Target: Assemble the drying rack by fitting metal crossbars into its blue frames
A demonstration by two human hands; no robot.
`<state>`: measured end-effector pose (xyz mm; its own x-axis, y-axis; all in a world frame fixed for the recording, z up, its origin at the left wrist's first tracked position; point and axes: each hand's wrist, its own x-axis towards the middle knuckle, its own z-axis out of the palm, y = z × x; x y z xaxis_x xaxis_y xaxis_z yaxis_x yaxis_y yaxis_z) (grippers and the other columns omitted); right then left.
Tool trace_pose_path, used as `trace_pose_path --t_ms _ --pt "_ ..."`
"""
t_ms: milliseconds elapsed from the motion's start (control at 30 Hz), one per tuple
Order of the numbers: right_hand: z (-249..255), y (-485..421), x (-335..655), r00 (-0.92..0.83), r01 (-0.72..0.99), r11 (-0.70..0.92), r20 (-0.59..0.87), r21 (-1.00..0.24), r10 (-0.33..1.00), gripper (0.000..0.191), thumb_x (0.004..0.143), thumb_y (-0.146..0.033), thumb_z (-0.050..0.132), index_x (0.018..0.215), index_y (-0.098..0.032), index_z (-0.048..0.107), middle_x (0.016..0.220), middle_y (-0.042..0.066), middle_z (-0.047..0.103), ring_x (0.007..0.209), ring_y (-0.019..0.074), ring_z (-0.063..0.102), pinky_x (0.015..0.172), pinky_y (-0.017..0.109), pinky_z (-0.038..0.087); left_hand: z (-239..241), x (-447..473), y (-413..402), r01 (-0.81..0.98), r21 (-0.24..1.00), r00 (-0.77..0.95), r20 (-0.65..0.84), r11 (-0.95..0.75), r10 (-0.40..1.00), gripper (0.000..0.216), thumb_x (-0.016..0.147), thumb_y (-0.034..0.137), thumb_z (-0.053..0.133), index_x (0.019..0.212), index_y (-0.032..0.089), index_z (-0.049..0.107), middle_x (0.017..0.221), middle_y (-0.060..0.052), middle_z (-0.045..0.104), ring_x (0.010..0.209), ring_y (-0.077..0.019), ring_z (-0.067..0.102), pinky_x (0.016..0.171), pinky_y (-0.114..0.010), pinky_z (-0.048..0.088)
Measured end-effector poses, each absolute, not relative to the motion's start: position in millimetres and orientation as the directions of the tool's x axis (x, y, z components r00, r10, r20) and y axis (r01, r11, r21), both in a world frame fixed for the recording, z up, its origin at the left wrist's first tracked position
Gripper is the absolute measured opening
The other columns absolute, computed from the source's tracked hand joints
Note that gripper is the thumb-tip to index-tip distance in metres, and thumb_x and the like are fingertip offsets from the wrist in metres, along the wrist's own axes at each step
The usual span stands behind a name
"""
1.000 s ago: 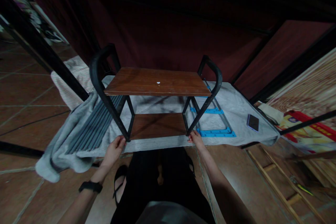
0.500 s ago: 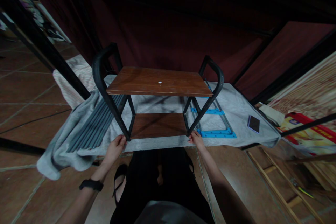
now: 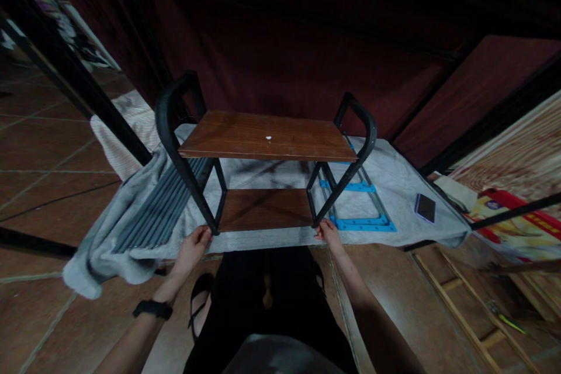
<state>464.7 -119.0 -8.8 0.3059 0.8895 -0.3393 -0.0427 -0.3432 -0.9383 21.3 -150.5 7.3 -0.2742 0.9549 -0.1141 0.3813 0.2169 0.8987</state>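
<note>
A small two-tier rack stands on a grey cloth (image 3: 394, 181) in front of me. It has a black metal frame (image 3: 173, 128), a brown wooden top shelf (image 3: 267, 135) and a lower wooden shelf (image 3: 265, 209). My left hand (image 3: 191, 249) is closed on the foot of the rack's front left leg. My right hand (image 3: 329, 232) is closed on the foot of the front right leg. A black watch sits on my left wrist.
Several grey metal bars (image 3: 162, 204) lie on the cloth left of the rack. A blue perforated frame (image 3: 362, 223) lies to its right, with a dark phone (image 3: 425, 207) beyond. Wooden slats (image 3: 464, 310) lie on the tiled floor at right.
</note>
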Motion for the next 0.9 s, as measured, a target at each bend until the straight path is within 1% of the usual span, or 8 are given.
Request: trace_pose_path --t_ms 100,267,367,467,600,767,900 --pt "-9.5 -116.8 463.5 0.325 -0.036 -0.357 -0.349 -0.933 0.879 0.033 0.075 -0.053 0.072 0.072 -0.024 0.055 0.055 -0.006 0.055 0.045 0.0099 0.047 0.050 0.025 0.057 11.8 23.5 -152.9 0.412 0.883 -0.290 -0.105 0.223 0.951 0.053 0.070 0.074 0.058 0.086 0.024 0.063 0.069 -0.004 0.067 0.065 -0.0244 0.062 0.064 -0.037 0.052" --pt "-14.6 -121.8 466.0 0.295 -0.070 -0.289 -0.297 -0.955 0.908 0.036 0.073 -0.055 0.075 0.073 -0.024 0.057 0.058 -0.006 0.056 0.049 0.0102 0.051 0.052 0.024 0.058 20.7 28.2 -156.2 0.403 0.889 -0.291 -0.102 0.218 0.951 0.050 0.069 0.071 0.060 0.087 0.025 0.063 0.070 -0.005 0.067 0.073 -0.0269 0.066 0.066 -0.038 0.054" --pt "-17.2 -123.0 467.9 0.292 -0.065 -0.283 -0.289 -0.957 0.911 0.039 0.073 -0.059 0.074 0.074 -0.025 0.056 0.059 -0.006 0.056 0.050 0.0112 0.052 0.054 0.026 0.059 20.1 28.4 -155.6 0.346 0.912 -0.284 -0.122 0.220 0.951 0.054 0.067 0.074 0.063 0.088 0.024 0.062 0.070 -0.004 0.066 0.068 -0.0241 0.063 0.062 -0.036 0.052" --pt "-19.6 -120.6 467.9 0.297 -0.074 -0.306 -0.313 -0.949 0.902 0.039 0.073 -0.061 0.072 0.075 -0.025 0.056 0.058 -0.006 0.056 0.048 0.0105 0.048 0.054 0.027 0.059 17.4 28.0 -153.9 0.283 0.930 -0.287 -0.153 0.237 0.945 0.062 0.064 0.079 0.066 0.087 0.022 0.061 0.070 -0.003 0.065 0.062 -0.0202 0.060 0.057 -0.033 0.050" --pt "-22.2 -118.8 467.4 0.303 -0.073 -0.301 -0.308 -0.951 0.902 0.041 0.069 -0.061 0.074 0.074 -0.025 0.056 0.058 -0.006 0.056 0.048 0.0095 0.047 0.053 0.026 0.058 16.4 28.1 -152.6 0.249 0.945 -0.282 -0.137 0.210 0.950 0.068 0.060 0.085 0.068 0.084 0.021 0.061 0.068 -0.003 0.064 0.059 -0.0174 0.059 0.055 -0.031 0.049" --pt "-22.7 -122.6 468.9 0.296 -0.099 -0.250 -0.268 -0.963 0.917 0.044 0.063 -0.062 0.080 0.073 -0.023 0.060 0.059 -0.005 0.058 0.050 0.0105 0.051 0.052 0.026 0.058 14.4 28.2 -152.8 0.224 0.953 -0.296 -0.132 0.203 0.946 0.068 0.058 0.083 0.071 0.084 0.021 0.062 0.067 -0.002 0.065 0.058 -0.0165 0.059 0.054 -0.030 0.049" --pt "-23.3 -123.2 469.4 0.302 -0.116 -0.237 -0.262 -0.965 0.917 0.047 0.063 -0.064 0.081 0.074 -0.024 0.061 0.058 -0.005 0.058 0.049 0.0108 0.051 0.052 0.027 0.059 10.4 28.3 -152.9 0.192 0.961 -0.328 -0.131 0.202 0.936 0.069 0.057 0.081 0.074 0.086 0.019 0.064 0.066 -0.002 0.065 0.058 -0.0169 0.059 0.054 -0.029 0.048"
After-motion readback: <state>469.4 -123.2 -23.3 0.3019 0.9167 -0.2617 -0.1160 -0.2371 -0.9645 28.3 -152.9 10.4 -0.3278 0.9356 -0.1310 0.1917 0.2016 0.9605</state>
